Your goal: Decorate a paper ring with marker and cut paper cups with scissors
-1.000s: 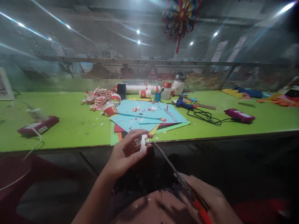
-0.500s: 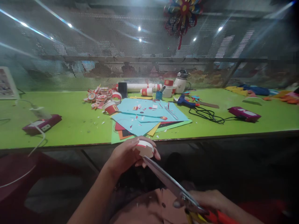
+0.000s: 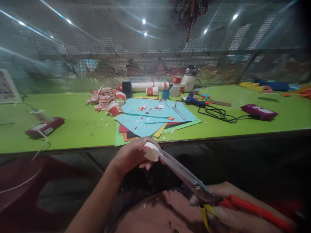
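My left hand [image 3: 132, 155] is closed around a cut piece of paper cup [image 3: 151, 152], white with a red band, held just off the table's front edge. My right hand [image 3: 225, 207] grips a large pair of scissors [image 3: 184, 176] with red and yellow handles. The blade tips meet the right side of the cup piece; the blades stand slightly apart. Ahead on the table lie light blue paper sheets [image 3: 136, 124] strewn with small scraps. A cut red and white paper cup [image 3: 114, 109] rests at their left edge.
A pile of cut cup pieces [image 3: 103, 97] sits at the back left. A blue glue gun [image 3: 195, 101] with a black cable, a maroon power box [image 3: 259, 112] and a white flask [image 3: 190, 79] stand to the right. Another power box [image 3: 45, 127] lies left.
The scissors have moved up and to the right, their tips shifting from the cup piece's lower edge to its right side. My left hand has tilted the piece slightly and shifted a little left.
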Demonstrator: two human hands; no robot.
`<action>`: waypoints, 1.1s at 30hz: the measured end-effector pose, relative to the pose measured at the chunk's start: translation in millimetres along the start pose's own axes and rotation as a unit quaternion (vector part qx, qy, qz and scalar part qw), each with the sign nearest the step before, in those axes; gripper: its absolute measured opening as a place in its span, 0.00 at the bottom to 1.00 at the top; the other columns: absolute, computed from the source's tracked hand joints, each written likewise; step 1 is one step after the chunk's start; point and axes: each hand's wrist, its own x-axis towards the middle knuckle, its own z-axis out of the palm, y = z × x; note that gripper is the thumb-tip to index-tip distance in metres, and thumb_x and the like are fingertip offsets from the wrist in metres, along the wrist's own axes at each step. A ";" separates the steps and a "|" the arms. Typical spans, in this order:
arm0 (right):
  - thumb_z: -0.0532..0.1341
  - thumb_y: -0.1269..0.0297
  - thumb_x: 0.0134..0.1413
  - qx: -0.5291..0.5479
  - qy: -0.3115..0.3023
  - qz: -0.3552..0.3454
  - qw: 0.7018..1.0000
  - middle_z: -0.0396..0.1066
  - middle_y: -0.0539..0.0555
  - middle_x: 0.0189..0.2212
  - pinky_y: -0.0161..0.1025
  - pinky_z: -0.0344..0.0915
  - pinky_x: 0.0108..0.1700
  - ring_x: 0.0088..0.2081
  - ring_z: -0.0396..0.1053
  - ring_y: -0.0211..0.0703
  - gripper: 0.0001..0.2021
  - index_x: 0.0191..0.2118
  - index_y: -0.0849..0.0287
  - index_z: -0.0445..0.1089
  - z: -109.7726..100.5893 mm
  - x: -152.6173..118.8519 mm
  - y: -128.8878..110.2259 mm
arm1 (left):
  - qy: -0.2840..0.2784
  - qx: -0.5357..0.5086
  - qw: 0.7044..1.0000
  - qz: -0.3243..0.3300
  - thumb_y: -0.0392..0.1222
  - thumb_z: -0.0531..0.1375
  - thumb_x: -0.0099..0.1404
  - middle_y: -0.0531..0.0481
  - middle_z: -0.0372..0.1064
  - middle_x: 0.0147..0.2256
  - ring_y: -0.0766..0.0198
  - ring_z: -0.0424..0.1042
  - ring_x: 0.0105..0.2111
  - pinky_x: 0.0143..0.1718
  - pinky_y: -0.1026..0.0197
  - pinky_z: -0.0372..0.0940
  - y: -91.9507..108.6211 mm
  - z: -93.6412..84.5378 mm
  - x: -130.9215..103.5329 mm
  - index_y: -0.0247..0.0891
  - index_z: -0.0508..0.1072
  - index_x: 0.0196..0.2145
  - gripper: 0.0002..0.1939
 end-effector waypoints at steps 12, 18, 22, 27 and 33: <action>0.61 0.45 0.53 0.083 -0.050 0.029 0.995 0.76 0.58 0.43 0.36 0.71 0.41 0.43 0.76 0.48 0.24 0.50 0.55 0.74 -0.6 -2.8 -10.7 | -0.018 -0.049 0.998 0.034 0.46 0.54 0.66 0.42 0.74 0.24 0.62 0.73 0.20 0.15 0.70 0.55 -13.7 -4.2 3.6 0.30 0.70 0.36 0.14; 0.59 0.49 0.59 0.084 -0.100 0.025 0.991 0.73 0.53 0.27 0.32 0.70 0.29 0.27 0.73 0.37 0.19 0.37 0.63 0.75 -4.8 11.2 -0.9 | -0.027 -0.065 0.997 0.030 0.45 0.55 0.65 0.41 0.74 0.24 0.59 0.74 0.20 0.15 0.69 0.56 -18.8 -5.6 2.7 0.29 0.72 0.37 0.14; 0.58 0.58 0.63 0.068 -0.100 0.013 0.993 0.73 0.54 0.39 0.40 0.72 0.36 0.35 0.73 0.39 0.13 0.46 0.62 0.70 -8.1 15.0 4.4 | -0.032 -0.069 0.996 0.041 0.46 0.56 0.65 0.43 0.73 0.23 0.59 0.74 0.20 0.15 0.69 0.56 -18.0 -3.6 3.3 0.29 0.73 0.38 0.15; 0.59 0.61 0.62 0.044 -0.042 -0.012 0.998 0.68 0.57 0.51 0.49 0.70 0.46 0.46 0.70 0.47 0.16 0.53 0.59 0.66 -4.7 7.5 14.2 | -0.038 -0.061 0.996 0.058 0.45 0.55 0.65 0.42 0.73 0.25 0.59 0.74 0.21 0.14 0.70 0.55 -18.2 -1.5 4.2 0.30 0.74 0.38 0.14; 0.59 0.61 0.63 -0.002 0.021 -0.050 0.999 0.68 0.57 0.51 0.48 0.70 0.46 0.46 0.70 0.46 0.15 0.53 0.59 0.67 -0.8 4.0 20.8 | -0.045 -0.061 0.994 0.073 0.44 0.54 0.66 0.38 0.75 0.29 0.61 0.73 0.20 0.14 0.70 0.54 -18.6 2.2 3.8 0.30 0.74 0.37 0.15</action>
